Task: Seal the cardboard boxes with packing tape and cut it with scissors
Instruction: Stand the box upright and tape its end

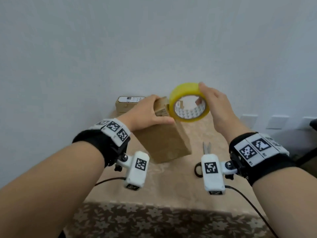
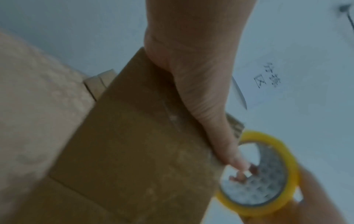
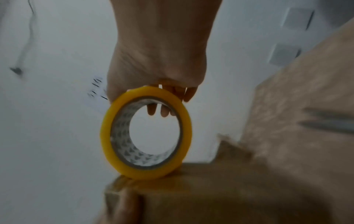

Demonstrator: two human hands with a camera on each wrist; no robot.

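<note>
Plain pale wall (image 1: 154,40) behind; beige floral tablecloth (image 1: 171,220) over the table; white wall sockets (image 1: 277,121) at right

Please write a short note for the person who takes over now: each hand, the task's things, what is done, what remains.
Left hand grips the tilted cardboard box, raised above the table.
Right hand holds the yellow tape roll against the box's far end.
Scissors lie on the table, untouched.
Second box sits by the wall.
Done: taping appears begun.
Left: lay tape, cut, check the second box.
</note>
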